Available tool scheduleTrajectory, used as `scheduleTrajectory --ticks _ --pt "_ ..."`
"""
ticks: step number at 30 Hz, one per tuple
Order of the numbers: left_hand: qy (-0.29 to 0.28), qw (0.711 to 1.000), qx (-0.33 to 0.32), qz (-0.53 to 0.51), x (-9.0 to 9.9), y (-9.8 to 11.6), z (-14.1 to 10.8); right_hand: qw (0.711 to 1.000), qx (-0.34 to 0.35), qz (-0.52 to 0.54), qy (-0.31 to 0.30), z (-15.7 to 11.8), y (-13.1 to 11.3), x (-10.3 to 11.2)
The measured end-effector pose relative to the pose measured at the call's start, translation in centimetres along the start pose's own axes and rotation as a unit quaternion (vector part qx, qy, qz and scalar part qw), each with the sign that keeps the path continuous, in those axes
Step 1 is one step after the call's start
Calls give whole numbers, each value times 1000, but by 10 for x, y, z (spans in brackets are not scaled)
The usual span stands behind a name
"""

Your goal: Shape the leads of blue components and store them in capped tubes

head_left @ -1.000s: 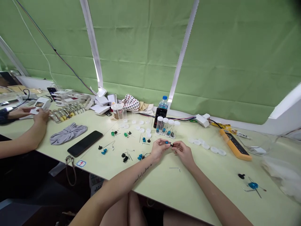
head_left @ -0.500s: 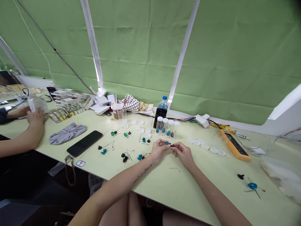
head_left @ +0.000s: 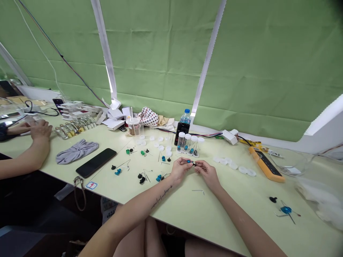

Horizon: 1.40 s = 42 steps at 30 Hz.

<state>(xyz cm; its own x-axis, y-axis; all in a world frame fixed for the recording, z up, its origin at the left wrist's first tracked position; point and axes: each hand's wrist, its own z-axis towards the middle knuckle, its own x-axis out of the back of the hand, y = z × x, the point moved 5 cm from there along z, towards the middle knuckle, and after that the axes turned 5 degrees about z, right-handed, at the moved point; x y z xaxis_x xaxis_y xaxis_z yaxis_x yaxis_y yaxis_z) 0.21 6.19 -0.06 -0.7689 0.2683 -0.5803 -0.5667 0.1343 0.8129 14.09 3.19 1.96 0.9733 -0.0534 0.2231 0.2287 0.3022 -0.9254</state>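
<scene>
Between my two hands, above the table, is a small blue part (head_left: 189, 161) with a black piece (head_left: 194, 164) at its right end. My left hand (head_left: 180, 169) pinches the blue part. The fingertips of my right hand (head_left: 205, 172) are closed on the black piece. Fingers cover much of both, so their exact kind is unclear. An L-shaped hex key (head_left: 198, 191) lies on the table below my hands. Just behind them stand several clear tubes (head_left: 187, 143) with white caps, holding blue parts and thin metal pieces.
Small sets of blue, green and black parts (head_left: 118, 171) lie left of my hands, another blue part (head_left: 286, 210) far right. White caps (head_left: 233, 166), an orange power strip (head_left: 266, 166), a phone (head_left: 96, 163) and a grey cloth (head_left: 77, 151) lie around. A co-worker's hands (head_left: 40, 129) are at far left.
My hands stay together at nearly the same spot, the fingers shifting slightly on the part. At far left the co-worker's hands have lowered the white box they held up.
</scene>
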Motion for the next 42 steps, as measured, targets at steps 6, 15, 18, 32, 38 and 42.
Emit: scheduleTrajectory --ticks 6,15,18,32,38,42 --pt "-10 1000 4 3 0 -3 1 999 24 -20 -4 0 -2 0" --pt "-5 1000 13 3 -2 0 -1 1000 -9 1 -5 0 11 1" --pt "-11 1000 11 4 -2 -1 -1 1000 -5 6 -7 0 8 0" --pt "-8 1000 11 6 -2 -1 -1 1000 -16 -3 -11 -2 5 -1" --pt "-12 1000 12 4 -2 0 -1 1000 -14 -4 -14 -2 3 -1" --pt "-4 1000 17 8 -2 0 -2 1000 -16 -1 -16 -2 3 -1"
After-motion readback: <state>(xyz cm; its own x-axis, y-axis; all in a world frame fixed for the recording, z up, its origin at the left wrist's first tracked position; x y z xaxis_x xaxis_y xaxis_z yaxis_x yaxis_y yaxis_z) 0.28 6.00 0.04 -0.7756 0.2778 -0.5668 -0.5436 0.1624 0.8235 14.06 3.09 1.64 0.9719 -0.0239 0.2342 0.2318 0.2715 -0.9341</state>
